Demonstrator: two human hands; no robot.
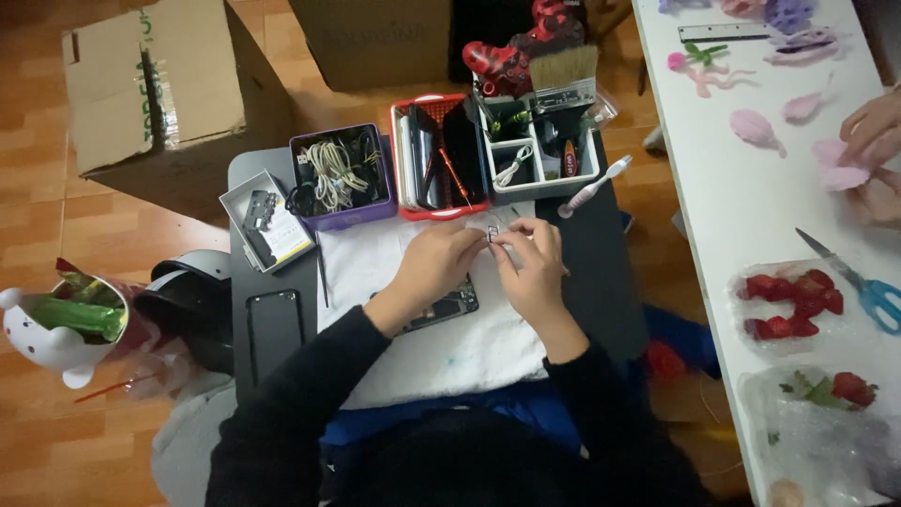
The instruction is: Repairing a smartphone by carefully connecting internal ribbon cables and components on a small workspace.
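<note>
My left hand (436, 268) and my right hand (533, 268) meet over a white cloth (441, 352) on a small dark table (601, 272). Together their fingertips pinch a tiny metal part (494, 232). An opened phone (449, 308) with its insides showing lies on the cloth, partly under my left hand. Both my sleeves are black.
Along the table's back stand a purple box of cables (340, 174), a red tray of tools (439, 155) and a white organiser (540, 150) with a brush. A black phone (272, 324) lies at left. Another person's hands (868, 131) work at a white table (751, 207) with scissors (859, 282) and strawberries (793, 300).
</note>
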